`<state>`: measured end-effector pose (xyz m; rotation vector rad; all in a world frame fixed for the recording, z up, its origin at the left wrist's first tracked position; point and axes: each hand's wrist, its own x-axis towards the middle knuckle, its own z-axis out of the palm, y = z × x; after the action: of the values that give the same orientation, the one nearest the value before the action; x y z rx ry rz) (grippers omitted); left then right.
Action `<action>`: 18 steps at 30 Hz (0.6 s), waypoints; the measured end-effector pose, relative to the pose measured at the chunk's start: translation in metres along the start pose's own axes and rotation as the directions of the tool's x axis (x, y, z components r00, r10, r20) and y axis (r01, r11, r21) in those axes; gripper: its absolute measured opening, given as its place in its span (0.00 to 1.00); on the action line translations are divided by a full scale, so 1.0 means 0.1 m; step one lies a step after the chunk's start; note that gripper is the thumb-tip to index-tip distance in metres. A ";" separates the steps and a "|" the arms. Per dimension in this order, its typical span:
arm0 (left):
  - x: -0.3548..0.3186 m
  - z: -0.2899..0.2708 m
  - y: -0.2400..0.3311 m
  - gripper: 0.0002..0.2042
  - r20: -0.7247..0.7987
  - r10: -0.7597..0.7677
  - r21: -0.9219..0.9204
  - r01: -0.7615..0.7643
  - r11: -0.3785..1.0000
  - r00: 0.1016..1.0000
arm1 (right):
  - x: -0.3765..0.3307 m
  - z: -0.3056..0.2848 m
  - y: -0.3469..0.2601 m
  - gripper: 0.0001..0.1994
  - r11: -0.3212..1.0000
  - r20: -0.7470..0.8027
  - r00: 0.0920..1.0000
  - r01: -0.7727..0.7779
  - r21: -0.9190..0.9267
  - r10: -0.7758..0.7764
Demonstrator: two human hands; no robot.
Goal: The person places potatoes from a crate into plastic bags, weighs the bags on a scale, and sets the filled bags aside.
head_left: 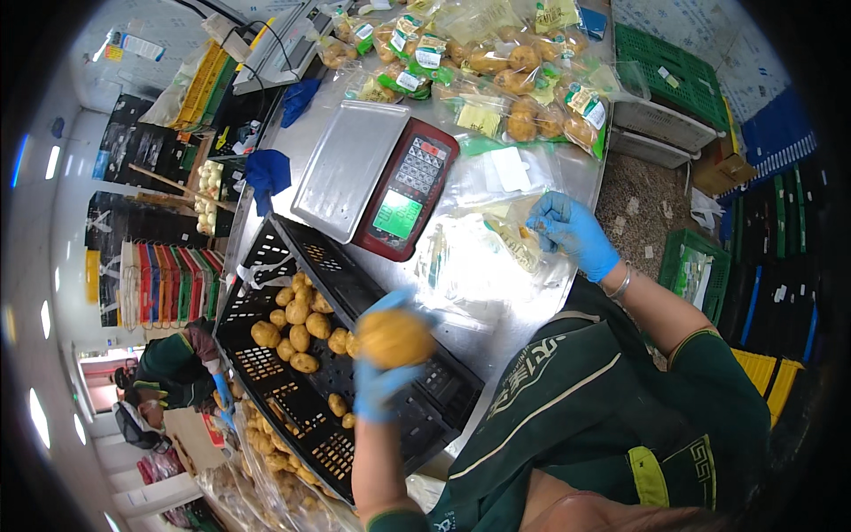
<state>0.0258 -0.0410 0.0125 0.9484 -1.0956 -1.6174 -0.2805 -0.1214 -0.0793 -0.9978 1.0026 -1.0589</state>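
Left hand [379, 383], blue-gloved: grasping one potato [394, 338], lifted above the black crate [292, 257] at the table's [567, 168] left edge. Right hand [567, 232], blue-gloved: pinching the clear plastic bag [479, 257] lying mid-table, just right of the red scale [403, 191]. Bagged potatoes [514, 84]: far edge.

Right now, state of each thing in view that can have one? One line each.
Left hand: gloved, raised over the crate, grip shut on potato.
Right hand: gloved, pinching the clear bag.
Clear bag: lying flat on the table, looks empty.
Crate: black, tilted, partly filled with potatoes.
Scale: display lit green, tray bare.
Bagged potatoes: filled, piled at the table's far end.
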 end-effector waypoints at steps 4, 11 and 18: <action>1.01 0.65 -0.58 0.33 0.184 -0.190 0.352 0.116 0.929 0.964 | -0.06 0.22 -0.31 0.05 0.991 -0.087 0.993 0.090 0.097 -0.081; 1.56 1.11 -0.04 0.25 0.328 0.178 0.937 -0.344 0.064 0.928 | 0.55 -0.68 -0.67 0.04 0.974 -0.309 0.947 0.152 0.169 -0.094; 0.82 0.23 0.41 0.17 0.135 0.370 0.944 -0.233 0.235 0.919 | 1.44 -2.03 -0.50 0.17 0.870 -0.469 0.733 0.410 -0.274 -0.493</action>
<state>-0.0062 -0.1214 0.0508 1.4113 -2.0913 -0.3789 -0.4594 -0.3008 -0.1006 -1.1379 1.3360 -1.7578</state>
